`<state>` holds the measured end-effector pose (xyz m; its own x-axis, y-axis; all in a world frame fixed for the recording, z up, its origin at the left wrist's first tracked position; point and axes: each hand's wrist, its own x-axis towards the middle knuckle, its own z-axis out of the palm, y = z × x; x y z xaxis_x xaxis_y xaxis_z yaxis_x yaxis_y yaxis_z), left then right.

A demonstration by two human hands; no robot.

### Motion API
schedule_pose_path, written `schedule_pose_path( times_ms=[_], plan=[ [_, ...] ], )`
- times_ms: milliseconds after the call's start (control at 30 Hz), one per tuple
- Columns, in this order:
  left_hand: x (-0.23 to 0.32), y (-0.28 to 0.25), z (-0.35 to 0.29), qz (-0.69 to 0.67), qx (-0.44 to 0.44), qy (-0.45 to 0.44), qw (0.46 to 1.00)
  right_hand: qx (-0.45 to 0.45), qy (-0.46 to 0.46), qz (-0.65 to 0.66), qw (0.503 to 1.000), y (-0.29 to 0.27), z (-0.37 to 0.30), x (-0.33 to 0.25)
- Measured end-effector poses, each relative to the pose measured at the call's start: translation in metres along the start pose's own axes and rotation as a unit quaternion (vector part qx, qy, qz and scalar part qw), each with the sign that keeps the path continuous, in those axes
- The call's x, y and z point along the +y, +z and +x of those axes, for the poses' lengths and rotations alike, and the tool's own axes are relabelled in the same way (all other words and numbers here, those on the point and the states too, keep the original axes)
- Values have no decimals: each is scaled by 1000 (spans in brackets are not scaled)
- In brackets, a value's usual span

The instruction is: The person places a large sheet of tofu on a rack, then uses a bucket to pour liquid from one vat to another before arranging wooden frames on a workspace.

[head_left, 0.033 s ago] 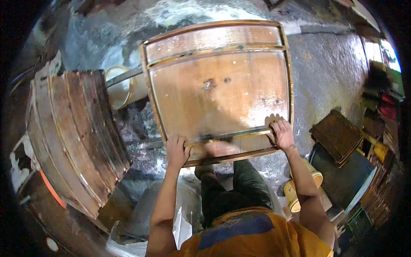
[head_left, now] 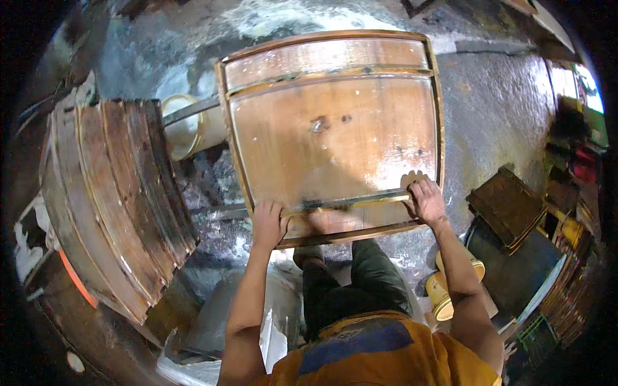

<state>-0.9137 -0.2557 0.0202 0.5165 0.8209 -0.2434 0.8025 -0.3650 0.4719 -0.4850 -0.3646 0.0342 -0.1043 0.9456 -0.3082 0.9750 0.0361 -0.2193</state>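
The framed wooden panel [head_left: 335, 161] is filling the middle of the scene, just beyond the person's legs [head_left: 381, 283], its face shining as if wet. Two narrow crossbars are spanning it, the far crossbar [head_left: 335, 76] and the near crossbar [head_left: 347, 202]. The left hand [head_left: 267, 225] is holding the panel at its near left corner, its grip bent over the edge. The right hand [head_left: 427, 204] is grasping it at the near right corner, its grip curling around the end of the near crossbar.

Two dark bars [head_left: 191, 111] are extending leftward from the panel's left side, and a pale bucket [head_left: 215, 125] is sitting just beside the far one. Farther left, a large ribbed wooden stack [head_left: 109, 199] is standing near the bars' left ends. On the right, the wet grey floor [head_left: 496, 116] is reflecting light. Near right, two yellow buckets [head_left: 440, 297] are lying close to the right forearm [head_left: 454, 257], and beyond them some flat brown boards [head_left: 508, 206] are resting at an angle. At the near edge, the person is wearing an orange shirt [head_left: 412, 354].
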Motion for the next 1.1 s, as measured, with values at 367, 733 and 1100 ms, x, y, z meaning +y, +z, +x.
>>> schedule_pose_path(
  times_ms=[367, 733, 1100],
  plan=[
    [-4, -8, -9, -9, 8, 65, 998, 67, -86, 6, 994, -20, 2, -3],
    [47, -46, -10, -53, 8, -81, 995, 85, -75, 73, 991, -34, -5, 11],
    [30, -220, -134, -32, 396, -227, 889, 7, -8, 151, 989, -86, 80, -87]
  ],
)
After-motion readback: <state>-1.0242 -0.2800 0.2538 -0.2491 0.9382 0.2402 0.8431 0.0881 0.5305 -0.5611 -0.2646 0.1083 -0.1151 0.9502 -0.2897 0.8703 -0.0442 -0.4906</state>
